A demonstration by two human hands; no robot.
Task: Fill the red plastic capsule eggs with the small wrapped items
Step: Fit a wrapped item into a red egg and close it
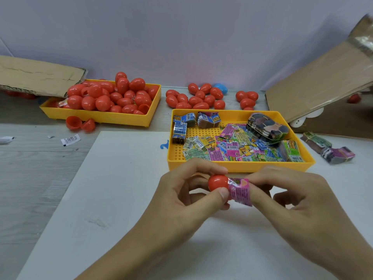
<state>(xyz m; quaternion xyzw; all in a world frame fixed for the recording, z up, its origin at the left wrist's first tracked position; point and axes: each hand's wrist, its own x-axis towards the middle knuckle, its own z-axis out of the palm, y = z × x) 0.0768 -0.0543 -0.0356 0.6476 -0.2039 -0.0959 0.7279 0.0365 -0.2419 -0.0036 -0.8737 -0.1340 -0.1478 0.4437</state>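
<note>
I see a white board point(125, 199) lying on a pale grey wood-grain table point(30, 178), with a plain lilac wall point(181, 37) behind. My left hand point(181, 201) grips a red egg half point(218, 183) just above the board; my right hand point(286, 199) pinches a pink wrapped packet point(240, 191) against its opening. Beyond sits a yellow tray point(240, 167) of packets. Farther left, a second yellow tray point(113, 116) holds red eggs. Cardboard point(323, 77) leans at the right.
</note>
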